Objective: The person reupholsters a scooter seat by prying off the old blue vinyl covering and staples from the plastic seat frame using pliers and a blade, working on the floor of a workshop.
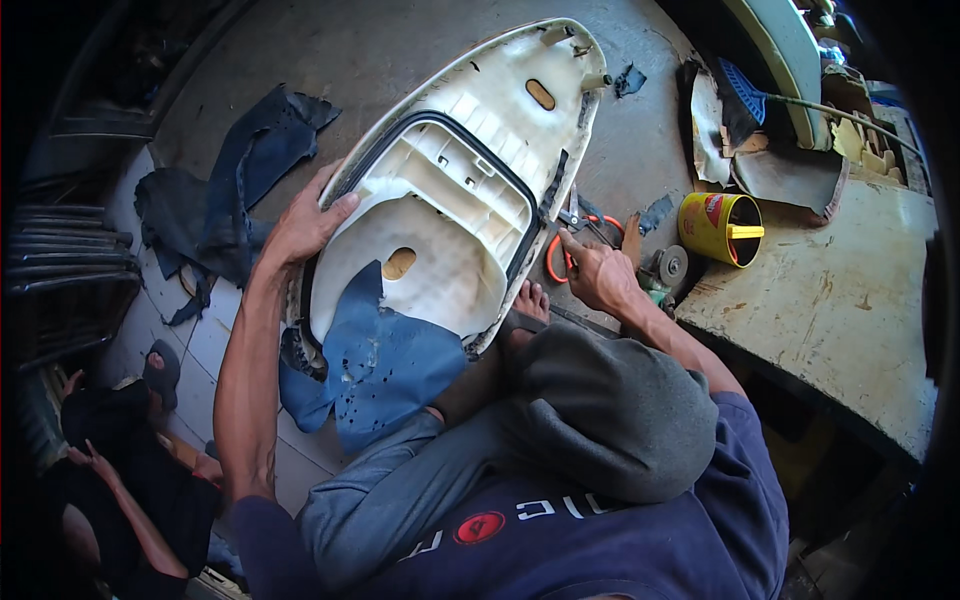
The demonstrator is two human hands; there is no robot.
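1. Your left hand (308,218) is clamped on the left rim of the cream seat shell (425,240), thumb over the edge and fingers around the outside, probably to keep that side from rocking.

2. The shell lies hollow side up in front of you, its broad end toward your legs; that seems to put the inner rim within easy reach (what bears its weight underneath is hidden).

3. Your right hand (598,275) is well apart from the left, just beyond the shell's right rim, over the orange-handled scissors (553,262). Whether its fingers have closed on anything, you cannot tell from here.

4. A torn, holed blue sheet (395,370) drapes over the broad end, apparently loose enough to sag toward your lap.

5. Dark scraps (240,185) lie to the left, perhaps set there to be out of your way.

6. The grinder (668,265) and yellow tub (697,222) sit near your right hand beside the worktop (830,310), likely for a short reach.
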